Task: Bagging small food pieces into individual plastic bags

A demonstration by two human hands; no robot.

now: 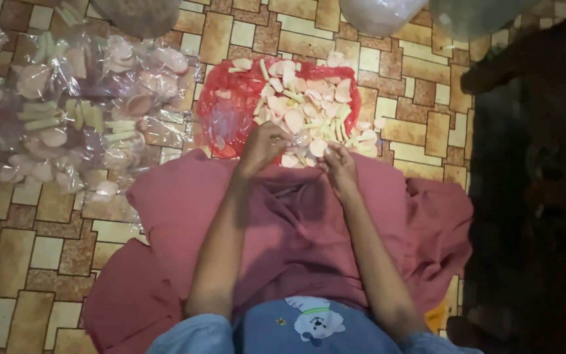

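Note:
A heap of pale pink round crackers and yellowish sticks lies on a red plastic sheet on the tiled floor in front of me. At the near edge of the heap, my left hand has its fingers curled over a small clear plastic bag. My right hand pinches a round pink cracker beside that bag. Both forearms stretch out over my pink skirt.
Several filled clear bags of crackers and sticks are piled on the floor at the left. Large clear sacks stand at the top. Dark furniture fills the right side. Brown and cream floor tiles surround the heap.

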